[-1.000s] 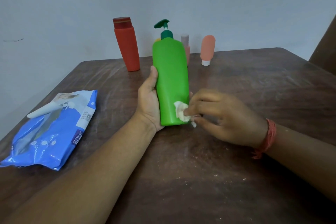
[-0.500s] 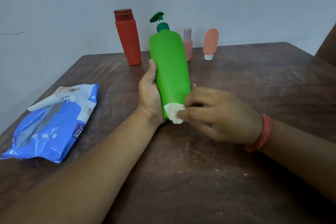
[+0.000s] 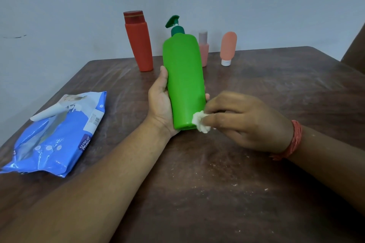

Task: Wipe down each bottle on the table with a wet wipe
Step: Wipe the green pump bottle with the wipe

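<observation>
Centrally, above the counter (image 3: 256, 193), the left hand (image 3: 160, 104) grips a green pump bottle (image 3: 183, 83) mid-body; the right hand (image 3: 245, 120) pinches a balled wet wipe (image 3: 200, 121) against its base. Smooth, rigid plastic, likely slippery when damp.

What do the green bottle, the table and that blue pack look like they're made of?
Green bottle: probably plastic, with a smooth, even, slightly matte skin and no label; its darker green pump looks like moulded plastic.
Table: looks like dark wood or a wood-look top, with streaky grain, a dull sheen and pale specks.
Blue pack: thin glossy plastic film, crinkled and reflecting light.
</observation>
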`<state>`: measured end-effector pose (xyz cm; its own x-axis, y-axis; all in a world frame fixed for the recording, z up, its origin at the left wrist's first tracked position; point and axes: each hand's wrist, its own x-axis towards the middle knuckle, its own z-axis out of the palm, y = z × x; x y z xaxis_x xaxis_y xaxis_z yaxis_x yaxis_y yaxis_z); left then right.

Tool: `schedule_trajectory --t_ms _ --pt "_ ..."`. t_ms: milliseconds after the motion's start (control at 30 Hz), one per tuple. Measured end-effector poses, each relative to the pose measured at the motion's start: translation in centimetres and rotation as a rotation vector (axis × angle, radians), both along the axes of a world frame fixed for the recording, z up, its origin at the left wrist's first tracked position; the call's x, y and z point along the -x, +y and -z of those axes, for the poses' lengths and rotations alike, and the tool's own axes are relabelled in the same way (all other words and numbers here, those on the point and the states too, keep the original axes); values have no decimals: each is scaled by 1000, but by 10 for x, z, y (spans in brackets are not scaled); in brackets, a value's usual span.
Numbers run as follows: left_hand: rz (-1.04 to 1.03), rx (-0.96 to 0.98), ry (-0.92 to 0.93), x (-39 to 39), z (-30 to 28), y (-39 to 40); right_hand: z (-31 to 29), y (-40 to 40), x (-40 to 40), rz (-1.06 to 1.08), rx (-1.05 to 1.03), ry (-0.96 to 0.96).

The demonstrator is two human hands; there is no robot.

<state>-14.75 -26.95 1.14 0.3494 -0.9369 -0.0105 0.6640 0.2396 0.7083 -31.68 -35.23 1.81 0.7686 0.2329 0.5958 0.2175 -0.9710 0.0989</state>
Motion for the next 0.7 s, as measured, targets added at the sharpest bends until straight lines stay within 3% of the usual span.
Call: schedule_trajectory --t_ms 133,300,367,467,567,700 --pt "22 -14 -12 -2 0 -2 0 4 -5 -52 59 -25" --pt "160 -67 -148 9 0 -3 -10 -36 -9 307 -68 -294" --pt "173 -78 -168 11 1 -4 -11 -41 -9 401 -143 -297" --pt "163 -32 -131 7 2 -3 -3 -14 -8 291 -208 -153" --pt "205 -7 -65 2 3 1 3 6 -6 107 -56 -39" --pt "143 -16 -169 0 4 -4 -10 -19 -15 276 -143 -245"
